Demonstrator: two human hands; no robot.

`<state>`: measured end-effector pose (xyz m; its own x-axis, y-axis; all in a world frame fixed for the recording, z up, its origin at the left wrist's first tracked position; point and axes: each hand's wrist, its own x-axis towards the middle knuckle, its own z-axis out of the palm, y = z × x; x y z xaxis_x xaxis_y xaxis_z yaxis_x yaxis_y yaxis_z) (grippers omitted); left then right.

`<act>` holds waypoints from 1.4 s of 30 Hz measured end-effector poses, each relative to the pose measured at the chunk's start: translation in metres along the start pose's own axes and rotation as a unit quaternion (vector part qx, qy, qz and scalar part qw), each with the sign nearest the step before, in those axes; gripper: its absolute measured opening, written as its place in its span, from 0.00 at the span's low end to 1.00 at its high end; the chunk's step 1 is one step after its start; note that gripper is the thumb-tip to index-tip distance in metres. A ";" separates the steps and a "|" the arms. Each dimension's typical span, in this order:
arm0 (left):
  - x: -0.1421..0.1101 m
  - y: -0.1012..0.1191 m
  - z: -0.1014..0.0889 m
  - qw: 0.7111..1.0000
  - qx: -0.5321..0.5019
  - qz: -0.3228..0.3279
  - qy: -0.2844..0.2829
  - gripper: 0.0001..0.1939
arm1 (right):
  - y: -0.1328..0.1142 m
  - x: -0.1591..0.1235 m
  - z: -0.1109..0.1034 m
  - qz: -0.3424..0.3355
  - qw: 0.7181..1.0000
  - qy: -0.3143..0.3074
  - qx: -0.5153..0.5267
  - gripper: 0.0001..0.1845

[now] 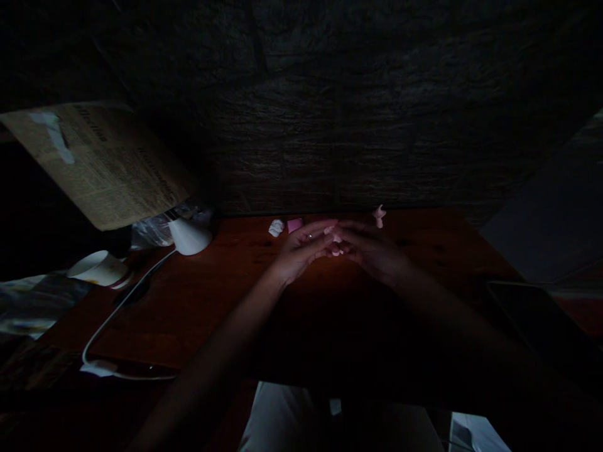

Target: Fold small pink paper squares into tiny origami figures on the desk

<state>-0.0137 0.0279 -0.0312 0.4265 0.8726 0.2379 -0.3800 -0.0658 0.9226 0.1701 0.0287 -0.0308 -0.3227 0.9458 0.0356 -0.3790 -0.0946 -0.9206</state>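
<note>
My left hand (304, 250) and my right hand (370, 248) meet over the middle of the wooden table, with fingers closed around a small pink lump (335, 235) that looks like modelling clay. Fingers cover much of its shape. Just beyond my left hand lies a pink block (294, 225), and left of that a crumpled white lump (276, 228). A pink piece with a forked, tail-like top (379, 215) stands near the table's back edge, past my right hand.
At the left are a white lamp base (191, 236) with its cable (101, 329), a paper cup (100, 269) lying tilted, and a printed brown paper sheet (108, 163). A dark flat object (537, 314) lies at the right. A dark brick-patterned wall (306, 125) rises behind the table (202, 314).
</note>
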 end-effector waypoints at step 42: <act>0.000 0.007 0.002 0.998 -0.005 0.008 0.054 0.17 | 0.000 -0.006 0.009 0.061 0.996 -0.035 0.055 0.17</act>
<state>-0.0147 0.0266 -0.0242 0.3291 0.9187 0.2184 -0.3954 -0.0760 0.9154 0.1647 0.0208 -0.0273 -0.4303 0.9016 -0.0433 -0.4253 -0.2448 -0.8713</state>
